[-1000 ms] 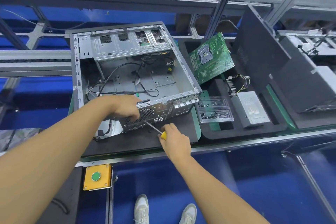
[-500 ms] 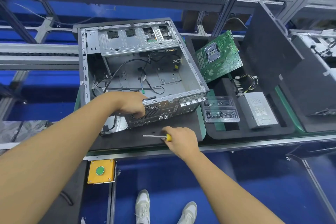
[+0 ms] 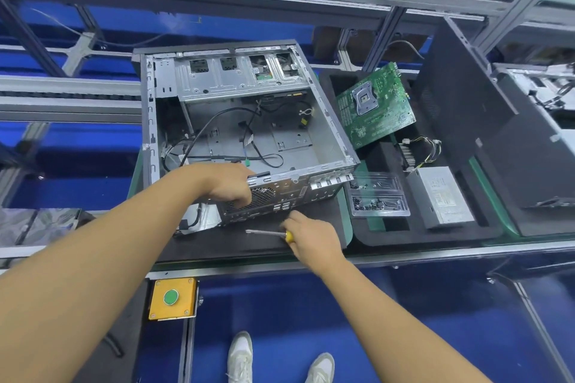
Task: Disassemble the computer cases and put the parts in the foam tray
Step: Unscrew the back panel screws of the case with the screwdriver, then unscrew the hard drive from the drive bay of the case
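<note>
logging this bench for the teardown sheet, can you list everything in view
computer case: 1, grey metal, on the black mat
foam tray: 1, black, right of the case
motherboard: 1, green, propped at the tray's far end
power supply: 1, silver, in the tray's right side
screw box: 1, clear plastic, in the tray beside the case
side panel: 1, dark grey, standing right of the tray
button box: 1, yellow with green button, below the mat's near edge
screwdriver: 1, yellow handle, level over the mat
shoes: 2, white, bottom of view
left grip: 1, bare, curled over the case's rear panel
right grip: 1, bare, holds the screwdriver handle
</note>
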A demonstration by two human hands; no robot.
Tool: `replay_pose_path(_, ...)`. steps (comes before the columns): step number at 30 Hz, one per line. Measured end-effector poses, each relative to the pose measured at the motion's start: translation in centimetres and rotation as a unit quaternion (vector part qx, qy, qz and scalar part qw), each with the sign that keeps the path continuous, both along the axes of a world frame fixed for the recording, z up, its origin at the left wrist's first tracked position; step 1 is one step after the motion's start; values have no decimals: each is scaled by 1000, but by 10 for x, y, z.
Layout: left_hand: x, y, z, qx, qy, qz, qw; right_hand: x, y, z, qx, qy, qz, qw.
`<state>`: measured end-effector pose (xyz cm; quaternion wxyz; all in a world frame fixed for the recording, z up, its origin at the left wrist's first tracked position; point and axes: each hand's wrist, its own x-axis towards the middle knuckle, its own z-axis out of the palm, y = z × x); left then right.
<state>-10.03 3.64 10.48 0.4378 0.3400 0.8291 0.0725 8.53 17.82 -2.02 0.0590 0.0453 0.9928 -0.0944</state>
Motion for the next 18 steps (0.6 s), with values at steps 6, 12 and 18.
replay_pose_path(6, -10, 0, -10, -1, -27, 14, 1000, 56, 100, 25, 42, 11, -196, 980)
replay_pose_path(12, -11, -5, -9, 0, -159, 140, 977, 51, 169, 33, 37, 14, -305, 952)
replay_pose_path(18, -14, -8, -10, 15, -181, 187, 966, 63, 172, 32, -93, 55, -397, 912)
